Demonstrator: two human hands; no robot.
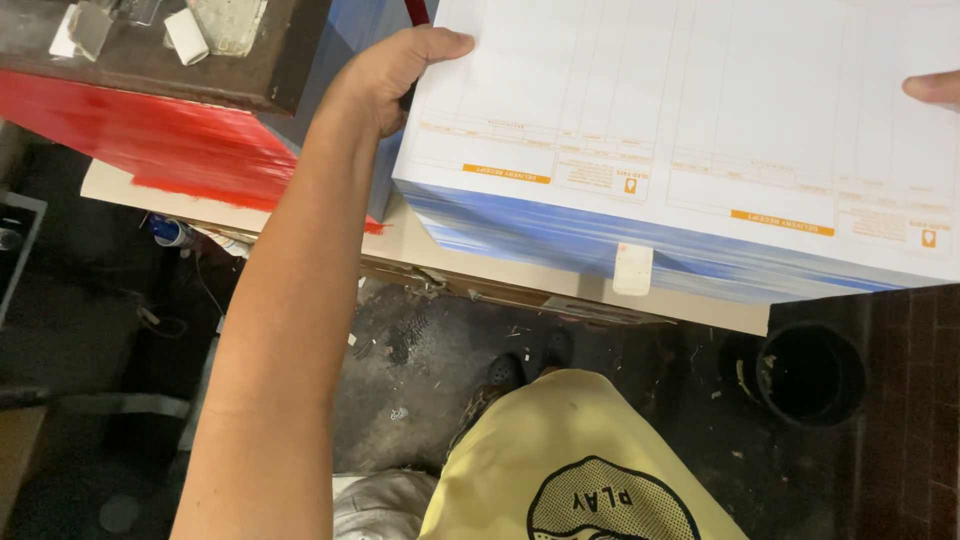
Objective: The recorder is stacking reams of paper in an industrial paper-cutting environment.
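Note:
A thick stack of large printed sheets point(700, 130), white on top with orange bars and blue-streaked edges, lies on a pale board point(480, 262). My left hand point(400, 75) grips the stack's left edge, thumb on top of the top sheet and fingers tucked under. My right hand point(935, 88) shows only as a fingertip or thumb at the right frame edge, resting on the top sheet; the rest of it is out of view. A small white tab point(632, 268) sticks out of the stack's front edge.
A red-painted surface point(150, 135) with a dark tray point(150, 60) of small items sits at the upper left. Below are a dirty dark floor point(430, 350), my shoes point(525, 368), a yellow shirt point(570, 460), and a black round bin point(808, 372) at the right.

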